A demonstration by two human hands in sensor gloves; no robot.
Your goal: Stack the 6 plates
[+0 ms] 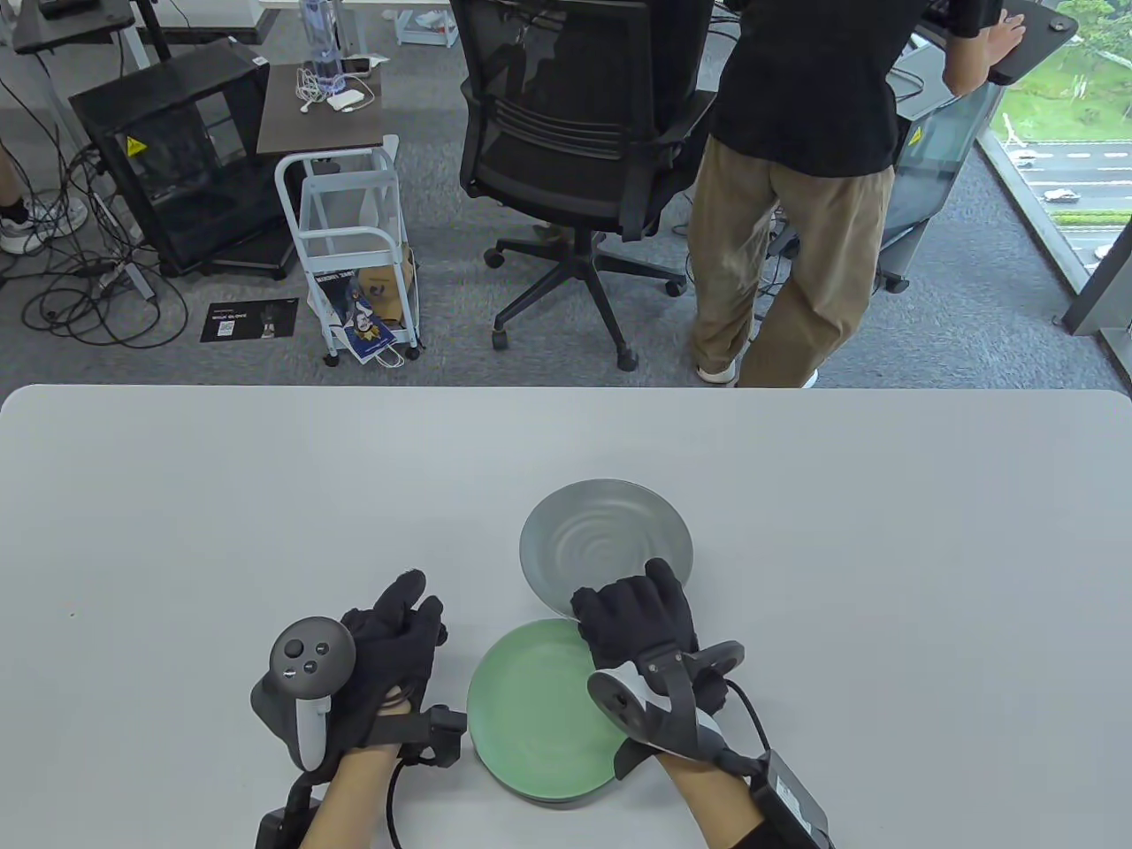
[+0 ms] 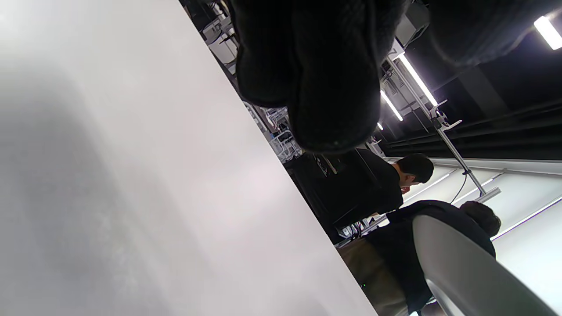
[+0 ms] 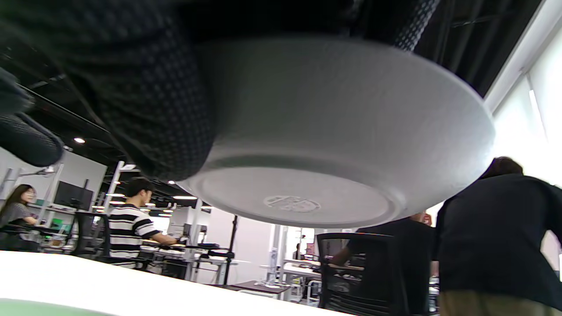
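Note:
A grey plate [image 1: 601, 539] is held off the table by my right hand [image 1: 637, 619], which grips its near rim. The right wrist view shows its grey underside [image 3: 333, 145] lifted clear of the table, with my gloved fingers [image 3: 145, 96] under it. A stack of plates with a green plate [image 1: 539, 707] on top lies just in front of it; a grey rim shows under the green one. My left hand [image 1: 389, 654] rests on the table left of the stack, fingers spread, holding nothing. The grey plate's edge also shows in the left wrist view [image 2: 465, 272].
The white table [image 1: 221, 513] stretches wide to the left, right and back. Beyond its far edge [image 1: 566, 387] stand an office chair [image 1: 575, 159], a standing person [image 1: 796, 195] and a small white cart [image 1: 354, 239].

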